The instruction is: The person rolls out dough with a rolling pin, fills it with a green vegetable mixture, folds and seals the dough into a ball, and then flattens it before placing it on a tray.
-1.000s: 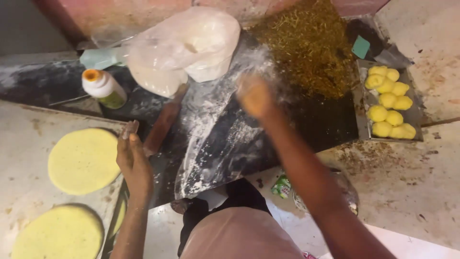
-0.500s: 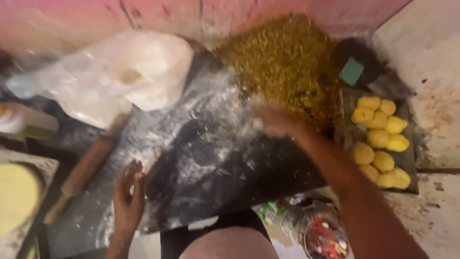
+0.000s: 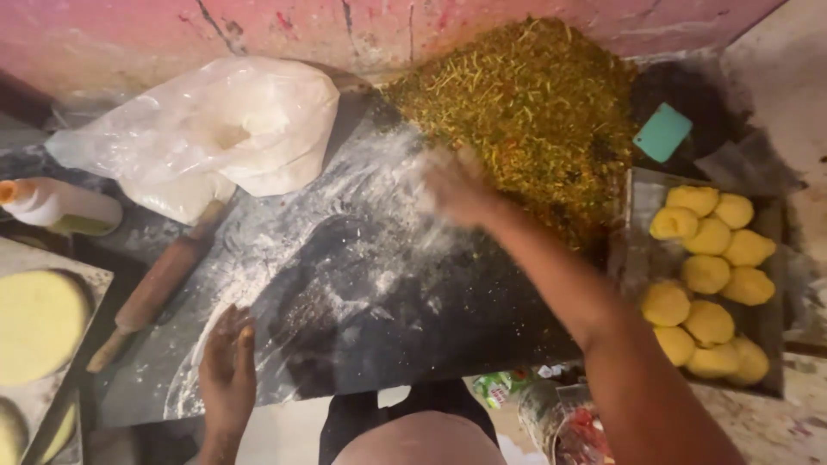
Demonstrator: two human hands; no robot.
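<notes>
Head view, right hand: the right hand (image 3: 457, 185) is stretched out at the near edge of the green-yellow filling heap (image 3: 525, 103), blurred, so I cannot tell whether its fingers are spread or closed on a pinch of filling.
Head view, left hand: the left hand (image 3: 226, 366) lies flat and open, holding nothing, on the near left part of the floured dark slab (image 3: 362, 293), fingers together and dusted white.
Rolling pin: the wooden rolling pin (image 3: 159, 284) lies slanted on the slab just left of the left hand, apart from both hands.
Dough balls: about ten yellow dough balls (image 3: 706, 275) sit in the metal tray (image 3: 633, 215) at the right, not yet rolled (the larger share of the work, by my judgement).
Rolled discs: flat yellow discs (image 3: 39, 323) rest on a board at the far left, already rolled out.
Slab: the floured middle of the slab carries no dough at this moment, so nothing is under the pin.
Other things: a white plastic bag of flour (image 3: 215, 129) lies at the back left, a squeeze bottle (image 3: 60, 207) beside it, a teal scraper (image 3: 662, 132) beyond the tray.
</notes>
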